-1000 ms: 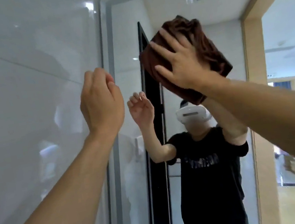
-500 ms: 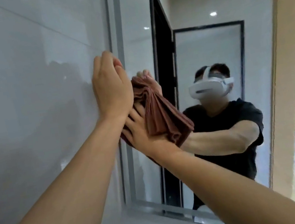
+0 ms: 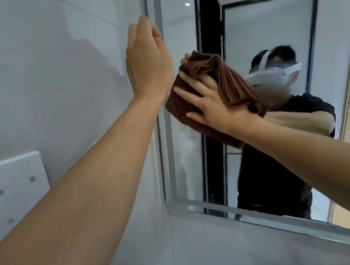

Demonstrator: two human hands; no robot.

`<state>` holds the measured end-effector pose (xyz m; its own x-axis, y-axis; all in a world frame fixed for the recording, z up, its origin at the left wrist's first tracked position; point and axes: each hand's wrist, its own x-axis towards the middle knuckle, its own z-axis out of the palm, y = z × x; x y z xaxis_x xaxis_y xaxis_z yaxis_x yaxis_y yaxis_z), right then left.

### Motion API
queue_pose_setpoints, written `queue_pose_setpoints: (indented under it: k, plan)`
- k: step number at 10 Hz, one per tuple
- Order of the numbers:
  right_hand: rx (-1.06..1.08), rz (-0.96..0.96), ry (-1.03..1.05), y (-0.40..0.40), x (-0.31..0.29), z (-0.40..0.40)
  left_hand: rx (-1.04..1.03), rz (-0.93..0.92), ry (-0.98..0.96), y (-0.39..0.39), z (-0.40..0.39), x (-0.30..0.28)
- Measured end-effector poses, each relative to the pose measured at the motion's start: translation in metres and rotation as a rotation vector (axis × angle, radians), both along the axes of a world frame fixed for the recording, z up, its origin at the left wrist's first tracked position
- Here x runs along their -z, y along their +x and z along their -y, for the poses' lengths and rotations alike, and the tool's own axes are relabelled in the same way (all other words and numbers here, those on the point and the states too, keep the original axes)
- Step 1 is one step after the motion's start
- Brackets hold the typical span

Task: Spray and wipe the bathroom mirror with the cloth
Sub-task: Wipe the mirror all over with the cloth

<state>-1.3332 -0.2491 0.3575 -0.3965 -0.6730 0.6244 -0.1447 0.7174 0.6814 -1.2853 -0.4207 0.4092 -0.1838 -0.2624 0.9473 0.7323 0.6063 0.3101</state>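
A folded brown cloth [image 3: 234,83] lies flat against the glass of a wall mirror [image 3: 267,24], near its left side. My right hand [image 3: 206,104] presses on the cloth with its fingers spread and straight. My left hand [image 3: 149,67] is raised next to it, at the mirror's grey left frame [image 3: 170,137], back of the hand toward me and fingers pointing up. It holds nothing. Whether its fingertips touch the frame is hidden. The mirror reflects a person in a black shirt with a white headset.
Glossy white wall tiles [image 3: 32,75] run left of and below the mirror. A white panel [image 3: 8,195] with small grey marks is fixed to the wall at the far left. The mirror's bottom frame [image 3: 276,217] slants down to the right.
My right hand slid the cloth from high on the mirror down to its left edge, then slightly right. My left hand stayed by the frame, its fingers straighter. The view dropped lower.
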Motion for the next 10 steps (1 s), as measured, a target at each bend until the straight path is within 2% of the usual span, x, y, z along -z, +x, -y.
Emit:
queue_pose_setpoints:
  k: [1, 2, 3, 4, 5, 6, 7, 8, 9, 10]
  plan:
    - [-0.003, -0.202, -0.158, 0.008, -0.028, -0.012, 0.014, -0.036, 0.034, 0.009, -0.007, -0.017]
    - [0.054, -0.266, -0.215, -0.001, 0.007, 0.008, 0.085, -0.037, 0.122, 0.006, -0.006, -0.023]
    - [-0.039, -0.093, -0.137, -0.009, 0.077, 0.029, 0.092, -0.014, 0.138, 0.001, -0.01, -0.009]
    - [-0.187, 0.083, 0.014, -0.024, 0.182, 0.048, 0.054, 0.031, 0.093, -0.007, -0.014, 0.018]
    - [-0.68, 0.179, -0.206, -0.051, 0.15, 0.043, 0.027, 0.08, 0.09, -0.016, -0.012, 0.033]
    - [-1.491, 0.893, -1.249, -0.096, 0.039, 0.008, 0.02, 0.116, 0.091, -0.018, -0.014, 0.042]
    - [-1.72, 1.094, -1.545, -0.122, 0.023, 0.012, 0.046, 0.167, 0.058, -0.019, -0.021, 0.056]
    - [-1.845, 1.286, -1.475, -0.115, 0.036, 0.022, 0.075, 0.199, 0.031, -0.022, -0.027, 0.073]
    - [-1.851, 1.419, -1.46, -0.111, 0.043, 0.021, 0.082, 0.233, 0.047, -0.025, -0.03, 0.092]
    - [-1.854, 1.579, -1.603, -0.091, 0.068, 0.027, 0.079, 0.265, 0.057, -0.023, -0.028, 0.112]
